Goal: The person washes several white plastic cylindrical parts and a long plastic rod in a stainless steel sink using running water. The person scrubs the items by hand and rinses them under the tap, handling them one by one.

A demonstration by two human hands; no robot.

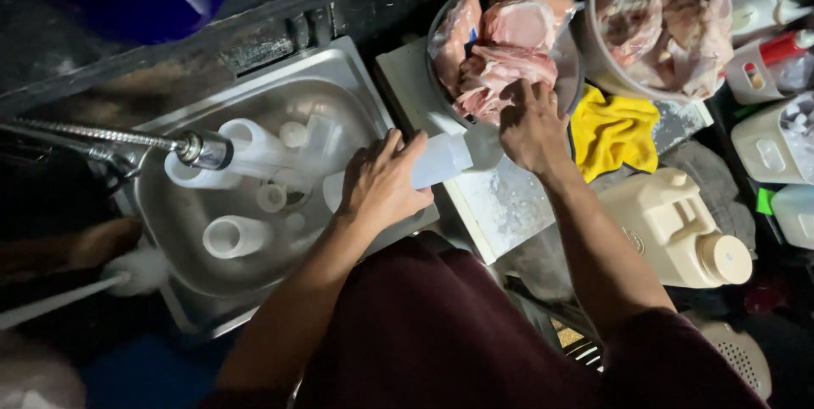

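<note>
Your left hand [381, 184] has its grip wrapped around a clear plastic bottle [441, 159], which lies sideways over the edge of the sink [339, 70]. Your right hand [530, 125] is at the other end of that bottle, fingers curled down by its cap; it hides the cap, so you cannot tell just what it pinches.

Right above your right hand sits a round bowl [572, 78] full of pink, wet raw meat [509, 53]. A bigger tub [598, 70] of meat stands beside it. A soft yellow cloth [615, 133] lies crumpled next to your right wrist. Below it is a cream plastic jug [670, 227] with a round tan cap.

The bottle rests partly over a white board [500, 205] on the surface. The sink is shiny metal, with more white bottles [237, 235] lying inside. A silver bendy tap [199, 148] pokes over it. The room is dark.
</note>
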